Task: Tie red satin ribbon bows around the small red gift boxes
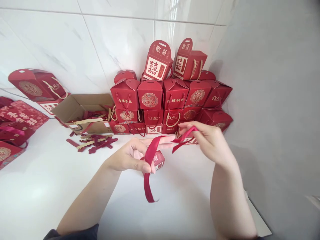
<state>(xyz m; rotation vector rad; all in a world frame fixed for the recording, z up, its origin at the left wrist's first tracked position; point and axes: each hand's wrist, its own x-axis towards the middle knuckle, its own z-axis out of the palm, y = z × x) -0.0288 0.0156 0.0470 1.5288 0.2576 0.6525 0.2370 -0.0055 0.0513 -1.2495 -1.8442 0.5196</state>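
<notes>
Okay, far left: red bags and printed packaging (28, 115), cropped by the edge. Next, a red box with a pale rope handle (37, 86), near the tiled wall (50, 36). Then an open cardboard carton (96, 100) with red and gold strips inside; more loose strips (96, 142) heaped just in front on the white table (62, 190).

Left hand (135, 154): thumb and fingers closed in a pinch on a red ribbon (151, 151), one tail hanging below the thumb, other fingers out straight. Small red box (159, 159) on the table behind that hand, partly hidden. Behind, stacked red gift boxes (150, 96) in rows, two more tilted on top. Ribbon is up in the air between the hands, seems to run behind the left fingers.

Right hand (211, 141): fingertips pinched on the ribbon's other part, short end dangling leftward. Far right, plain grey wall (280, 100).
</notes>
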